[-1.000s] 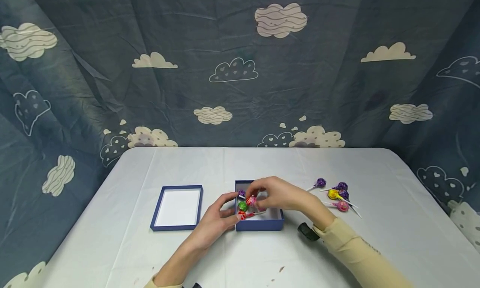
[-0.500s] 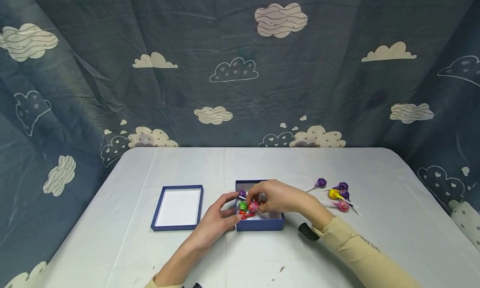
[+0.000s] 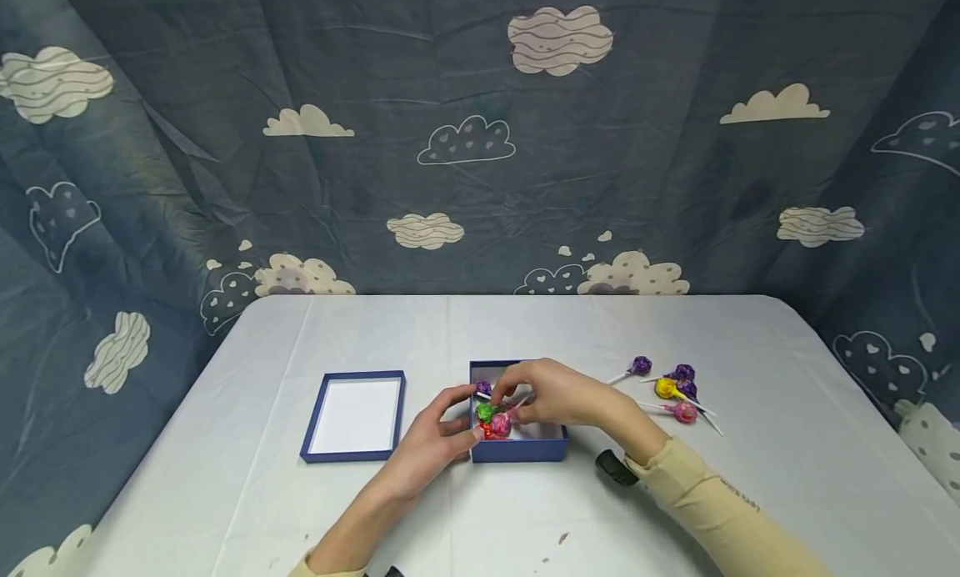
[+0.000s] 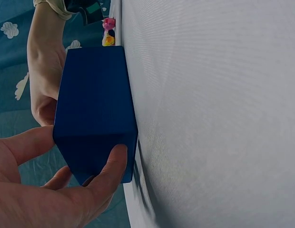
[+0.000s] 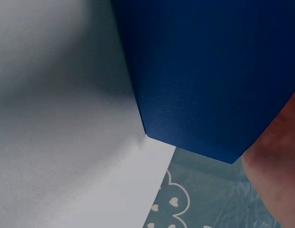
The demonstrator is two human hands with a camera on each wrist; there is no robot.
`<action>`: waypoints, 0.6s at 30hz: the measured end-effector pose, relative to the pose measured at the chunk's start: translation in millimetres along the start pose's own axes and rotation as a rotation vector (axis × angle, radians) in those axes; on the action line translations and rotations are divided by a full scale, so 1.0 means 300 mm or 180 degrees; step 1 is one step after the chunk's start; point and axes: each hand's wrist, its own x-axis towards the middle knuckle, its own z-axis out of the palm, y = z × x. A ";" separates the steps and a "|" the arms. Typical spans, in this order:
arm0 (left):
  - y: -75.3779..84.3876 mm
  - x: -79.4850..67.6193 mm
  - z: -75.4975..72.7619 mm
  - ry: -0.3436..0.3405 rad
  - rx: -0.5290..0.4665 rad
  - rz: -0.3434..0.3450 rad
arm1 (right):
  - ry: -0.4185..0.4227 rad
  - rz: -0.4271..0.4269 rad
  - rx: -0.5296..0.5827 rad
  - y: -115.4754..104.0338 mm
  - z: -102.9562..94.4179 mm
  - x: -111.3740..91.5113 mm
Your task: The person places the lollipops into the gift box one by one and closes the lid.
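In the head view a blue open box (image 3: 519, 452) holds several wrapped lollipops. My left hand (image 3: 435, 431) grips the box's left side, thumb at the front-left rim; the left wrist view shows a finger (image 4: 114, 164) low against the outer wall. Reaching into the box, my right hand (image 3: 558, 392) holds a pink lollipop (image 3: 501, 424) by its white stick, head pointing down-left. Around it are a green lollipop (image 3: 486, 412), a red one (image 3: 487, 432) and a purple one (image 3: 483, 387). The right wrist view shows mostly the box's outside wall (image 5: 204, 80), hiding the fingertips.
A blue-rimmed lid (image 3: 354, 458) lies inside up, left of the box. Right of the box several lollipops lie on the white tablecloth: purple ones (image 3: 640, 365), a yellow one (image 3: 665, 387) and a pink one (image 3: 684, 412). A cloud-patterned curtain (image 3: 480, 193) hangs behind.
The right hand has shifted the pink lollipop's head toward the front of the box, beside the red one; its stick now shows at the fingers. The left hand stays at the box.
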 end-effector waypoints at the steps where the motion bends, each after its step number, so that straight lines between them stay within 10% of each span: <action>1: 0.000 0.000 0.000 0.0002 0.0005 0.0001 | 0.0015 0.0002 0.0031 0.001 0.000 -0.001; 18: 0.000 0.001 0.001 0.0016 0.0005 0.0012 | 0.0425 -0.0189 0.0580 -0.008 -0.020 -0.037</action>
